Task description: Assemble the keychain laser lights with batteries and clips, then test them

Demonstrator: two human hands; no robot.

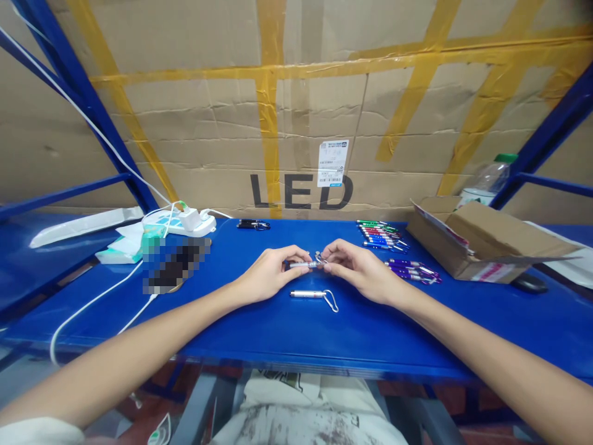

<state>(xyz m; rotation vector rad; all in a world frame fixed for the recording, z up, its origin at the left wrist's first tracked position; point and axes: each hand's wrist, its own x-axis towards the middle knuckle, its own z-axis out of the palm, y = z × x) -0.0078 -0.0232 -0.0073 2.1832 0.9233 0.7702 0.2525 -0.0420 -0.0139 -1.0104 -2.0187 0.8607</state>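
Note:
My left hand [273, 272] pinches the body of a small silver keychain flashlight [304, 264] above the blue table [296, 334]. At the flashlight's right end, the fingertips of my right hand [354, 269] close on its metal clip ring [319, 258]. Both hands meet at the table's middle. A second silver flashlight with a wire clip [312, 295] lies flat just in front of them, touched by neither hand.
Coloured flashlights lie in groups at the back right [382, 235] and beside my right hand [412, 271]. An open cardboard box [477, 247] stands right, a bottle [486, 179] behind it. A power strip [185, 221] with white cable and a black flashlight [254, 225] sit at the back left.

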